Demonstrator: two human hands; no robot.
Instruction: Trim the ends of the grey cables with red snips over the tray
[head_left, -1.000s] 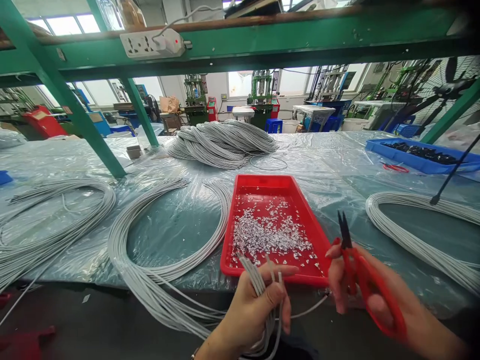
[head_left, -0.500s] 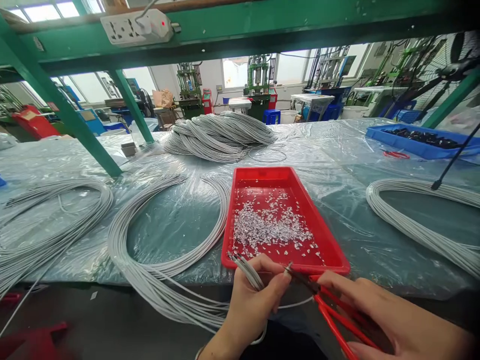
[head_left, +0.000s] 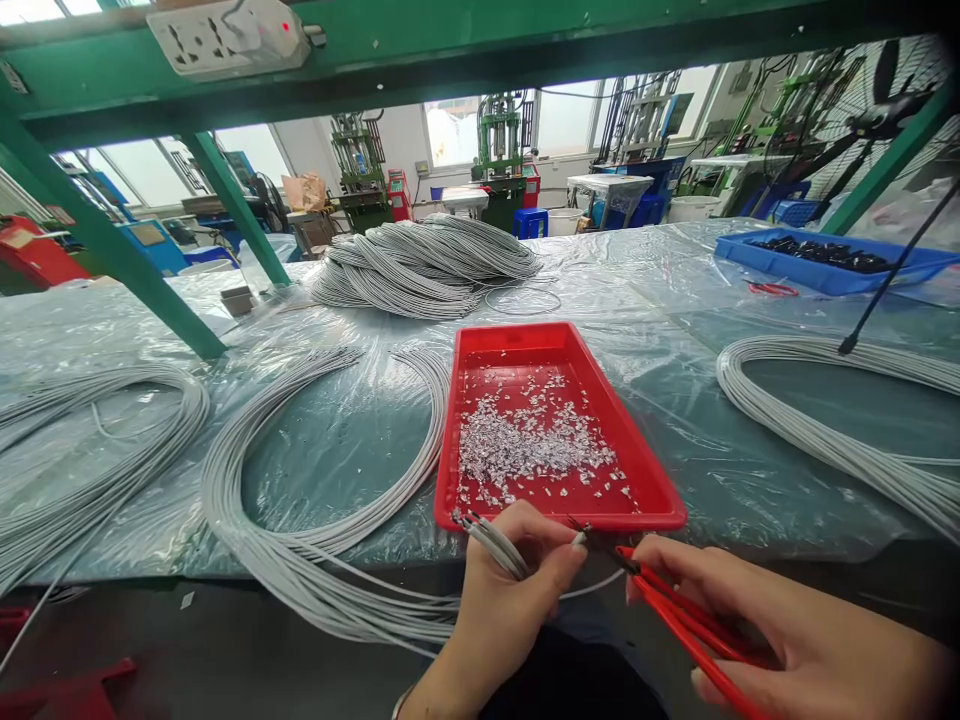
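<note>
My left hand (head_left: pixel 510 600) is closed around several grey cables (head_left: pixel 495 548), their dark stripped ends poking up past the fingers. Between its thumb and forefinger one cable end (head_left: pixel 580 537) is pinched, with thin dark wires fanning out of it. My right hand (head_left: pixel 750 620) grips red-handled scissors (head_left: pixel 686 615); the dark blades are close to the pinched cable end, and I cannot tell whether they touch it. Just beyond both hands lies a red tray (head_left: pixel 645 455) holding many small silvery foil scraps (head_left: pixel 525 445).
Looped grey cable bundles lie left (head_left: pixel 232 480) and right (head_left: pixel 810 430) of the tray. A big cable pile (head_left: pixel 427 262) sits behind. At the back right is a blue tray (head_left: pixel 817 280) of black parts, near red scissors (head_left: pixel 772 289). A green frame (head_left: pixel 450 45) with a power strip (head_left: pixel 229 38) crosses above.
The scissors' red handles have come closer together, and the right hand has shifted slightly. Dark wires now show spread at the pinched cable end. The whole view has shifted a little.
</note>
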